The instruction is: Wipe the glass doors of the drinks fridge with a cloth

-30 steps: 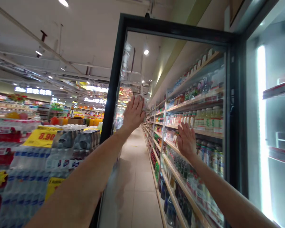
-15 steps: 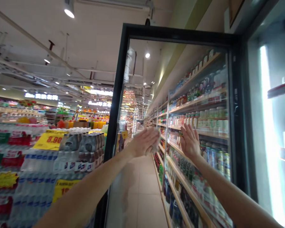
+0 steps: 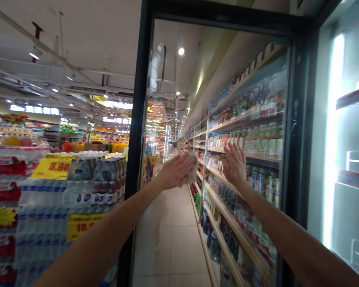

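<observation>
An open cooler door with a black frame (image 3: 137, 115) stands upright before me, and shelves show through its glass pane (image 3: 179, 247). My left hand (image 3: 175, 170) presses a pale, crumpled cloth (image 3: 192, 175) against the pane near its middle. The palm and most of the cloth's far side are hidden. To the right, my right hand (image 3: 235, 164) is raised with fingers stretched out and partly spread; it holds nothing and appears to rest on the glass.
Shrink-wrapped bottle packs (image 3: 42, 207) are stacked left of the door, with yellow price signs (image 3: 52, 167). Shelves of bottled drinks (image 3: 242, 139) line the right beyond the glass, beside a tiled aisle (image 3: 157, 255). A lit cooler interior (image 3: 320, 159) lies at far right.
The view has tilted downward and shifted slightly, so the door frame sits higher. Both hands keep nearly the same place on the pane, with the left still on the cloth.
</observation>
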